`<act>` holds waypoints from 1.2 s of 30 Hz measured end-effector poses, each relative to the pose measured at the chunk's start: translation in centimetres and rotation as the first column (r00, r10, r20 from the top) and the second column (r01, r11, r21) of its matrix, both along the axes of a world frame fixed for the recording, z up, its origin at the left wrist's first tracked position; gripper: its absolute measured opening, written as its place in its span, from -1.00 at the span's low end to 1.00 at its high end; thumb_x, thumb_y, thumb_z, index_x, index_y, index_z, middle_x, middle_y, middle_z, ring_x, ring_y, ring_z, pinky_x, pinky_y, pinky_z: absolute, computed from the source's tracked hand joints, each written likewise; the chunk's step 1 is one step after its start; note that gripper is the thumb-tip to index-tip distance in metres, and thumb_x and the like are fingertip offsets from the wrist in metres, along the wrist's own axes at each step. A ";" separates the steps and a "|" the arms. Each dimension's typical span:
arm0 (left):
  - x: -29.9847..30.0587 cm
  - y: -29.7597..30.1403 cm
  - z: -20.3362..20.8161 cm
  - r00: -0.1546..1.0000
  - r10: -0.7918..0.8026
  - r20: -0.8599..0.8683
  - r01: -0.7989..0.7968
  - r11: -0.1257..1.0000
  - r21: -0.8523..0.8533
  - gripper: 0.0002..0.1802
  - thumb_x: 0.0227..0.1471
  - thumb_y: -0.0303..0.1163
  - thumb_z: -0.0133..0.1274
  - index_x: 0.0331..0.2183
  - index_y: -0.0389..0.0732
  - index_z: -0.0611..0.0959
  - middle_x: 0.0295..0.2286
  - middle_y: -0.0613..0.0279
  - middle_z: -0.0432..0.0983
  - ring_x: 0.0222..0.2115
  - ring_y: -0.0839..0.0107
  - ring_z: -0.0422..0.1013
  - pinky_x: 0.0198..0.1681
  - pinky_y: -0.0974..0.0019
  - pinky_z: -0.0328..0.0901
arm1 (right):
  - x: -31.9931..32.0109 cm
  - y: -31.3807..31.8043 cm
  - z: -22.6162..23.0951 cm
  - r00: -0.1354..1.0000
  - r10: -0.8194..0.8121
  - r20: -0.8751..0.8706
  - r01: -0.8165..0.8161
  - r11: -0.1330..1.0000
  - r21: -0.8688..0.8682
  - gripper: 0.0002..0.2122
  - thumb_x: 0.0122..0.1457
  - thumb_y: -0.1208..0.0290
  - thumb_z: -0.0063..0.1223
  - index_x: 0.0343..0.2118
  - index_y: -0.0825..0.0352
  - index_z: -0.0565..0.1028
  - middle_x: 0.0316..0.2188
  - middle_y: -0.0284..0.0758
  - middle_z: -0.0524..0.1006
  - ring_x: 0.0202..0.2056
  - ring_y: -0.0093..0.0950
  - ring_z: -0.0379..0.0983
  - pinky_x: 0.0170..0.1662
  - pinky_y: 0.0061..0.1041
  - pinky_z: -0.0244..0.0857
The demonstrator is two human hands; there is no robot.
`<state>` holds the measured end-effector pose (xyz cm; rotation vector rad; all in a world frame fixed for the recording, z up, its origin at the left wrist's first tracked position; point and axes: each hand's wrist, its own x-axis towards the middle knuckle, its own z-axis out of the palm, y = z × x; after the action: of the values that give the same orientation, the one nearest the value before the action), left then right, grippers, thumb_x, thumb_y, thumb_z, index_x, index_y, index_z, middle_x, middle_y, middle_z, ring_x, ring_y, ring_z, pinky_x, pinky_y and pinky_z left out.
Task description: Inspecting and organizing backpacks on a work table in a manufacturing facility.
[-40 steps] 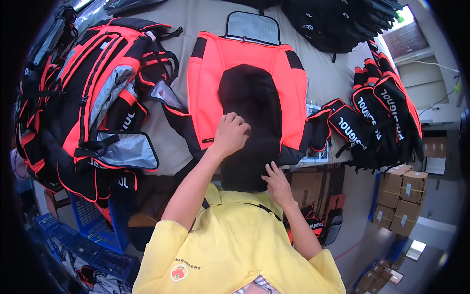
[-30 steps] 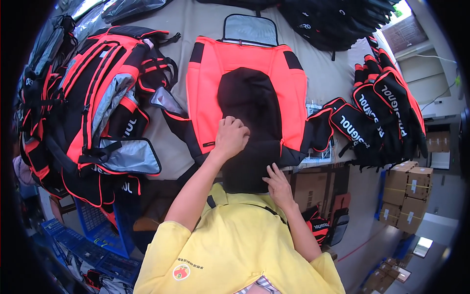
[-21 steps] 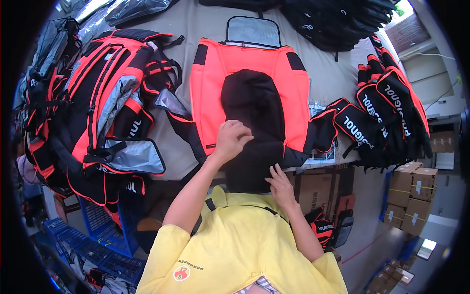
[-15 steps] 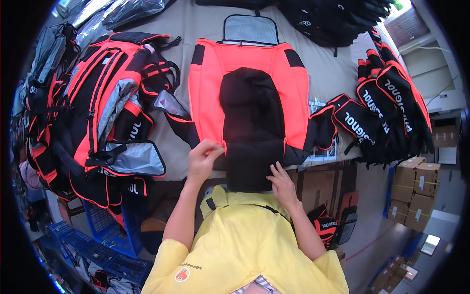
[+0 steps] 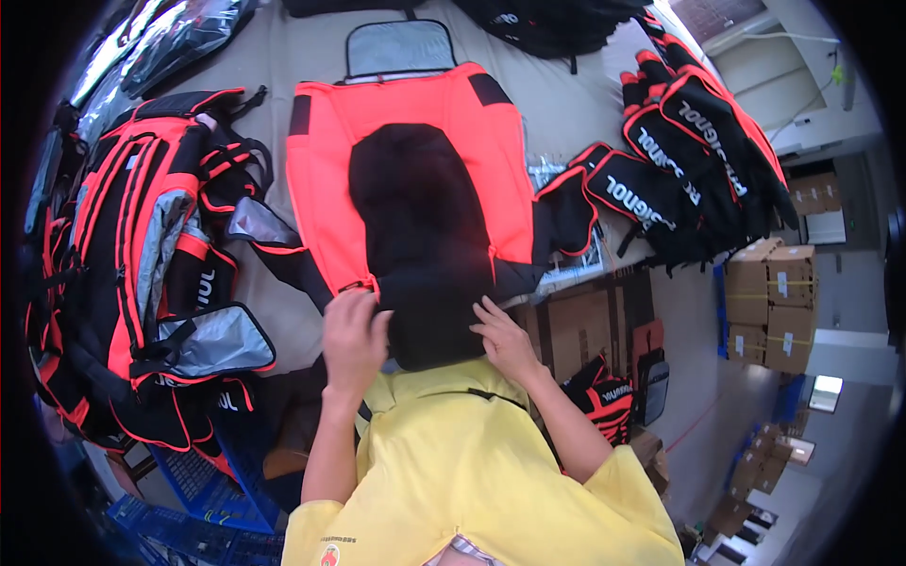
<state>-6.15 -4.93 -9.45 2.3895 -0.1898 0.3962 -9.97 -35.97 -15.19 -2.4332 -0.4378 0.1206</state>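
In front of me a bright coral and black bag [image 5: 316,189] lies flat on the table, its grey-lined flap [image 5: 400,49] spread out at the far end. A long black fabric panel [image 5: 415,198] runs down its middle, and the near end hangs over the table edge against my apron. At the left of this panel is my left hand [image 5: 351,344], thumb apart from the fingers, fingertips by the coral trim; it looks slightly blurred and I see nothing held. My right hand [image 5: 505,341] has its fingers spread beside the panel's right edge.
Several similar bags [image 5: 142,245] are heaped on the left, and more black ones with coral edging [image 5: 698,160] on the right. Blue plastic crates [image 5: 212,481] stand below at left. Cardboard boxes [image 5: 769,302] are stacked on the floor at right.
The view has shifted, so the bag appears further left. My left hand has let go of its pinch on the coral trim, and its fingers have loosened. My right hand stays beside the black panel.
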 end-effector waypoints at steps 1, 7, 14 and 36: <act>1.8 -1.5 0.6 0.997 -0.068 0.036 0.066 0.997 0.040 -0.64 0.07 -0.38 0.36 -0.09 -0.24 0.70 -0.08 -0.02 0.60 0.07 -0.05 0.48 0.12 0.02 0.38 | 0.3 0.0 0.0 1.000 -0.014 -0.004 0.013 0.999 -0.031 -0.73 0.12 0.69 0.15 -0.13 0.33 0.68 0.24 -0.19 0.57 0.37 -0.22 0.37 0.33 -0.27 0.40; 5.0 -6.3 -3.5 0.954 -0.268 -0.138 0.298 0.906 0.300 -0.16 -0.02 0.10 0.38 0.21 -0.12 0.58 0.15 0.00 0.51 0.25 0.01 0.34 0.29 -0.22 0.17 | 8.2 4.1 5.9 0.970 -0.115 0.213 0.119 0.993 -0.003 -0.77 0.28 0.61 0.16 -0.02 0.39 0.65 -0.21 -0.12 0.70 -0.22 -0.15 0.64 -0.09 -0.26 0.53; 4.8 -7.9 -3.7 0.961 -0.207 -0.182 0.248 0.936 0.249 -0.19 0.00 0.08 0.35 0.23 -0.03 0.59 0.18 0.02 0.49 0.26 0.07 0.33 0.27 -0.11 0.15 | 27.5 9.8 -2.9 0.989 0.085 0.123 -0.102 0.984 0.145 -0.58 0.26 0.64 0.15 0.19 0.49 0.47 -0.05 0.05 0.60 0.02 0.07 0.55 0.11 -0.13 0.46; 5.9 -8.2 -6.2 0.951 -0.094 -0.296 0.178 0.946 0.271 -0.25 0.00 0.03 0.34 0.20 -0.01 0.60 0.23 0.06 0.44 0.31 0.10 0.29 0.28 -0.16 0.14 | 22.1 9.9 1.9 0.993 0.053 0.102 -0.060 0.995 0.074 -0.55 0.27 0.54 0.16 0.21 0.54 0.42 0.05 0.10 0.53 0.04 0.07 0.50 0.11 -0.14 0.44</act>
<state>-0.26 -13.12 -15.67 2.6724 -0.3011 -0.0438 12.11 -26.06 -13.28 -2.3587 -0.5460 0.0062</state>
